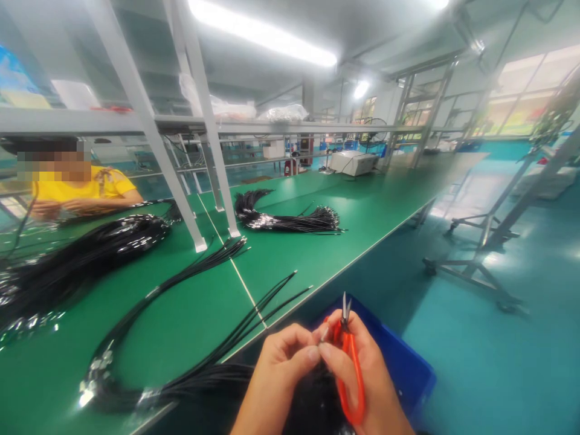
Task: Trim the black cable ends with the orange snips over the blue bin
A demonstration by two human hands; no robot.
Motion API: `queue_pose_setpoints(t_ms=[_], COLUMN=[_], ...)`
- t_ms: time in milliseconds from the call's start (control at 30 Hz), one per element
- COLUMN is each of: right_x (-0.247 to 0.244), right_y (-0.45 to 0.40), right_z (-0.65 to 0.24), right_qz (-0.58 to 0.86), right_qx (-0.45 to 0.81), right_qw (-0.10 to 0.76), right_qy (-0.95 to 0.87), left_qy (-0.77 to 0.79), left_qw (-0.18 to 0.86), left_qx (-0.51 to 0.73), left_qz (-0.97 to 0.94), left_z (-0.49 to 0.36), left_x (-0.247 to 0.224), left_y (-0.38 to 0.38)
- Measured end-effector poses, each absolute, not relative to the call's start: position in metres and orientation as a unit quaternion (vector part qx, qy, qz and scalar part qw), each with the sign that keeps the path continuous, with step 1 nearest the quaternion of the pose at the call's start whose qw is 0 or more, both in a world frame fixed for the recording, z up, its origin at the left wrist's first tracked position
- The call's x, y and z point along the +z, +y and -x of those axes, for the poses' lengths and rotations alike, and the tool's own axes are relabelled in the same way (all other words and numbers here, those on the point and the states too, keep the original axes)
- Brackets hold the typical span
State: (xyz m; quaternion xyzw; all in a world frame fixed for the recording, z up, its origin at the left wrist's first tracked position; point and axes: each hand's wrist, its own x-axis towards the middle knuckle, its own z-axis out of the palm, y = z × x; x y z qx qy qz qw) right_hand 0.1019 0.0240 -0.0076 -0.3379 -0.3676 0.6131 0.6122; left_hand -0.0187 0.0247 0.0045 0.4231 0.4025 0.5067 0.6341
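At the table's front edge, my left hand (290, 356) pinches a small pale cable end (323, 336) between thumb and fingertips. My right hand (362, 362) meets it there, thumb and finger closed on the same small piece. Scissors with orange handles (356, 386) rest in my right palm, their slightly parted blades pointing up and away. Black material, partly hidden, lies beneath both hands. Left of them, a bundle of black cables (131, 326) curves over the green table (290, 260), its loose ends near my left hand.
A blue bin (408, 362) stands below my right hand. More black cable bundles lie at the table's middle (290, 219) and left (99, 248). White shelf posts (208, 121) rise from the table. A person in a yellow shirt (109, 187) sits opposite. A wheeled metal stand (480, 254) is at right.
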Motion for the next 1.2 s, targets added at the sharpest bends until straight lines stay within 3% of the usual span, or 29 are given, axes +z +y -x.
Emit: queue_pose_setpoints(t_ms=[300,700,1000,1200], right_x=[0.009,0.007,0.008,0.002], right_y=[0.02,0.019,0.013,0.014], right_z=[-0.103,-0.099,-0.099,-0.095], right_qz=[0.304,0.3,0.453,0.533], right_qx=[0.698,0.687,0.483,0.357], right_qw=[0.585,0.594,0.666,0.642], right_qy=[-0.279,-0.292,-0.344,-0.42], left_qy=[0.377,0.391,0.466,0.534], left_qw=[0.662,0.656,0.552,0.439], left_qx=[0.505,0.507,0.539,0.481], left_qz=[-0.406,-0.401,-0.433,-0.54], left_z=[0.017,0.017,0.009,0.008], left_x=[0.011,0.013,0.006,0.006], left_y=[0.024,0.025,0.022,0.019])
